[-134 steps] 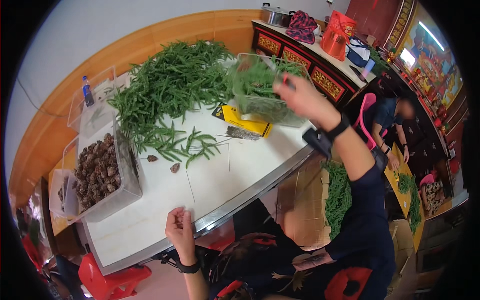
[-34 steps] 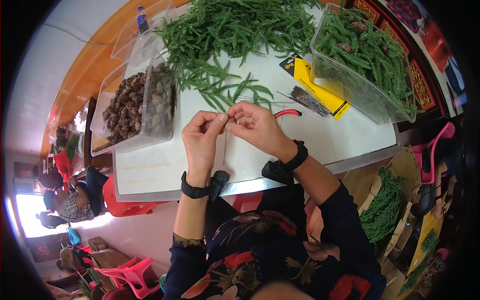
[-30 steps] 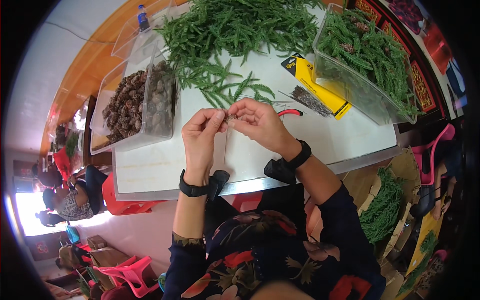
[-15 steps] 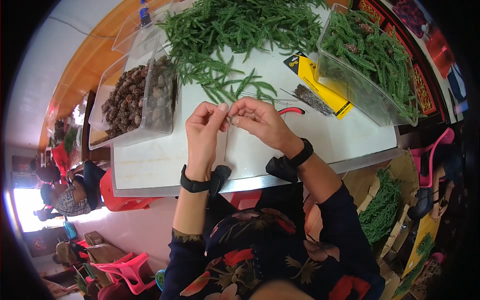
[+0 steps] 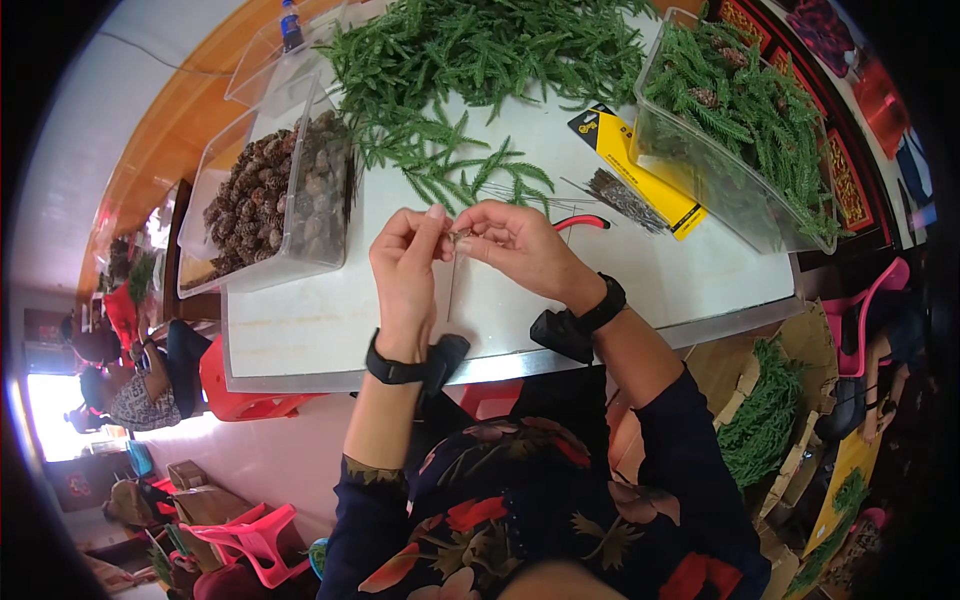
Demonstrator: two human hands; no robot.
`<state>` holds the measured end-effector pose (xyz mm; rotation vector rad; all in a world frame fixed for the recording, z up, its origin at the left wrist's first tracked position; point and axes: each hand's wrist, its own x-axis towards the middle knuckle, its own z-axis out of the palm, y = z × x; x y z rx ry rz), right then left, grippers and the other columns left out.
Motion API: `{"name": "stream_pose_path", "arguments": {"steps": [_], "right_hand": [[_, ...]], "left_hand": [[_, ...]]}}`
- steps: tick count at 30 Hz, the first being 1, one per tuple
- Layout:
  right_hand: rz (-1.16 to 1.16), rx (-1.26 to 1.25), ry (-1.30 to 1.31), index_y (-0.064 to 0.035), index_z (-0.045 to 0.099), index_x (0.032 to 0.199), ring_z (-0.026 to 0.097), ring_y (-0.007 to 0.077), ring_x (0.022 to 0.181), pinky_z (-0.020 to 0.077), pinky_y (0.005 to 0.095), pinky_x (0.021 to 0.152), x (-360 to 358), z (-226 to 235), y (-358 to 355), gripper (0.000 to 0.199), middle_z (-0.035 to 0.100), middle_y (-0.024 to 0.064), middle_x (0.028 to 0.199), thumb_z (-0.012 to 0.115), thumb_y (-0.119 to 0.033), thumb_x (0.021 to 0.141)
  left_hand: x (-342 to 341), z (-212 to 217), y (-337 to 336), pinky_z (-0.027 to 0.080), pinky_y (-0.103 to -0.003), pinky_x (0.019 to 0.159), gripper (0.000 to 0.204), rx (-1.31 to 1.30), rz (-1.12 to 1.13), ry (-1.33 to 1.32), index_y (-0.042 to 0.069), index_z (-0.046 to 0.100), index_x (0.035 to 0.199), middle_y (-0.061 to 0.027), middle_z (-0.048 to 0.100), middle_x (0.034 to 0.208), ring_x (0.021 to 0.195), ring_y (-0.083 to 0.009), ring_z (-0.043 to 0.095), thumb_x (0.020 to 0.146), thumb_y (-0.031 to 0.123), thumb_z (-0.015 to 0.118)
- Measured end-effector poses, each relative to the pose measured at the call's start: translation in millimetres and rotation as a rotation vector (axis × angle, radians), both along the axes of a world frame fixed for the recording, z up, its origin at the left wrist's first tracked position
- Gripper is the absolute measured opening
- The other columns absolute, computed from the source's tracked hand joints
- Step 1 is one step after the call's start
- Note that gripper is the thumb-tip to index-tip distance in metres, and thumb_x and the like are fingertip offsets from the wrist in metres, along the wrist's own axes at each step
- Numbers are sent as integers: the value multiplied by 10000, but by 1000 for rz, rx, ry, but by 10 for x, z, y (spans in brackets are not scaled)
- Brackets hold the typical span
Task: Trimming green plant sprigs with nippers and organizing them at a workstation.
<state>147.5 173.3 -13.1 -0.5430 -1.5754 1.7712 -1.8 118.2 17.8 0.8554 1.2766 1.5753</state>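
Over the middle of the white table, my left hand (image 5: 408, 252) and my right hand (image 5: 515, 245) meet with fingertips pinched together. Between them is a small brown piece (image 5: 461, 236), mostly covered by the fingers, so its kind is unclear. A thin dark wire (image 5: 450, 293) hangs down from the pinch beside my left fingers. Just beyond my right hand lie red-handled pliers (image 5: 584, 221). Green artificial pine sprigs (image 5: 470, 180) spread over the table past both hands.
A clear bin of pine cones (image 5: 250, 200) stands at left. At right, another bin holds green sprigs and cones (image 5: 745, 110), beside a yellow card (image 5: 640, 165) and a bundle of dark wires (image 5: 622, 195). A box of greenery (image 5: 765, 410) sits below the table's right edge.
My fingers have shifted slightly around the small brown piece, which shows a little more now. The hands stay in nearly the same place, and the wire still hangs down.
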Motion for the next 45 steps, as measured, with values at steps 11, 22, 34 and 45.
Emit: {"name": "stream_pose_path", "arguments": {"steps": [11,22,34,45], "right_hand": [[-254,-65,144,-15,583,1087,427,-13,592,303,142,483,97,84,112,181,602,-8,860,601,-98,927],[-337,-129,137,-25,581,1126,426,-1,581,294,142,474,174,129,178,219,575,-17,810,573,-145,943],[-366,-170,170,-13,573,1177,439,43,626,396,186,553,21,381,373,270,544,-18,812,573,-158,949],[-243,-29,223,13,568,1169,514,61,690,460,217,622,-162,235,339,278,620,104,1171,596,-84,910]], "left_hand": [[-649,-52,783,430,-241,662,231,-330,-47,120,81,622,1017,1,634,896,771,-111,610,900,278,651],[-662,-360,1180,431,-188,491,142,-297,-165,264,93,565,853,-6,612,780,611,-101,598,858,137,700],[-490,-1,622,498,-199,554,136,42,-81,-221,30,595,981,-95,676,942,638,-103,624,949,161,598],[-486,-87,541,505,-184,594,199,18,-56,-376,4,575,1083,-127,663,1023,686,-115,633,953,154,590]]}}
